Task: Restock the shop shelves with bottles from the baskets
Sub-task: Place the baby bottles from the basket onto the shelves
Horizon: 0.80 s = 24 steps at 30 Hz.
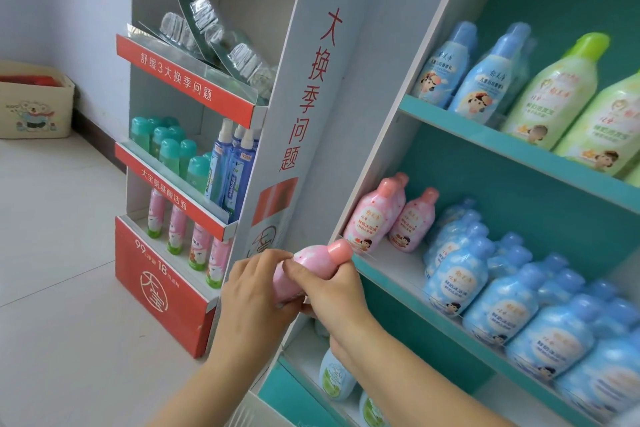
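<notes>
**Pink bottle in both hands, just short of the shelf**

Low in the centre of the frame, the left hand [256, 291] curls its fingers round the lower body of a pink bottle [308, 262]. The right hand [334, 291] grips the shoulder just below the cap, so both hands are closed on it. The bottle lies tilted, its cap pointing up and right toward the teal shelf [394, 289], whose front edge is just beside the right hand.

By its look the bottle is small and plastic, probably light even when full. Its glossy printed wrap could slide in the fingers (the narrow neck looks the weaker place to hold). The broad body, taken across its width, seems the surer grip for standing it upright.

On that shelf, right of centre, the shelved pink bottles [377, 218] stand at the left end with bare board in front of them. A crowd of blue bottles [457, 284] fills the rest. Further left is a red and white display stand [162, 291], and in the upper left a cloth box [34, 104] sits on the floor.
</notes>
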Tool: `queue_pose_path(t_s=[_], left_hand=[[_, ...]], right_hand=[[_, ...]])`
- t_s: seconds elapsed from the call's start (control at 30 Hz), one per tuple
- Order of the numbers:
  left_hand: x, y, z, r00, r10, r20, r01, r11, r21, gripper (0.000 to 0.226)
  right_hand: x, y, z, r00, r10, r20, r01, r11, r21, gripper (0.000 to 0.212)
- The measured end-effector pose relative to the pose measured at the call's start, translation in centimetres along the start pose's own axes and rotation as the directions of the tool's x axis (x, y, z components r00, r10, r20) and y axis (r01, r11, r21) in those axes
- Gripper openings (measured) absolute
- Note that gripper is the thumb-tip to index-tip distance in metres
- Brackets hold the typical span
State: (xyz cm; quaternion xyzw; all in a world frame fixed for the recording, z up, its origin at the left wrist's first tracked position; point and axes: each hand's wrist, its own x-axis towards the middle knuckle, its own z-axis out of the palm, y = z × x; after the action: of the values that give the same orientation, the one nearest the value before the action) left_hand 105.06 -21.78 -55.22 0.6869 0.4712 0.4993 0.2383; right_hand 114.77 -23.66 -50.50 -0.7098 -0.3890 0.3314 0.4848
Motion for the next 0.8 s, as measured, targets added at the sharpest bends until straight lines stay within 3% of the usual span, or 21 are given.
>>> queue_pose_path(t_s=[0.07, 0.17, 0.27, 0.53, 0.8], left_hand=[[0.1, 0.1, 0.2, 0.998, 0.009, 0.063, -0.011, 0.999, 0.035, 0.059], [0.0, 0.1, 0.2, 0.979, -0.033, 0.2, 0.025, 0.999, 0.042, 0.074], [0.0, 0.2, -0.1, 0.966, -0.074, 0.249, 0.075, 0.997, 0.008, 0.067], [0.1, 0.5, -0.4, 0.958, -0.098, 0.268, 0.106, 0.994, -0.018, 0.053], [0.5, 0.8, -0.8, 0.952, -0.149, 0.268, 0.167, 0.985, -0.045, 0.05]], right_hand=[[0.5, 0.1, -0.9, 0.999, -0.01, -0.031, 0.008, 0.999, -0.043, 0.087], [1.2, -0.8, -3.5, 0.994, -0.083, -0.068, 0.074, 0.989, -0.125, 0.067], [2.3, -2.6, -7.0, 0.98, -0.168, -0.108, 0.151, 0.978, -0.143, 0.05], [4.5, -5.8, -13.3, 0.953, -0.221, -0.207, 0.118, 0.901, -0.418, 0.064], [7.1, -6.3, -13.3, 0.969, -0.141, -0.201, 0.034, 0.887, -0.46, 0.065]])
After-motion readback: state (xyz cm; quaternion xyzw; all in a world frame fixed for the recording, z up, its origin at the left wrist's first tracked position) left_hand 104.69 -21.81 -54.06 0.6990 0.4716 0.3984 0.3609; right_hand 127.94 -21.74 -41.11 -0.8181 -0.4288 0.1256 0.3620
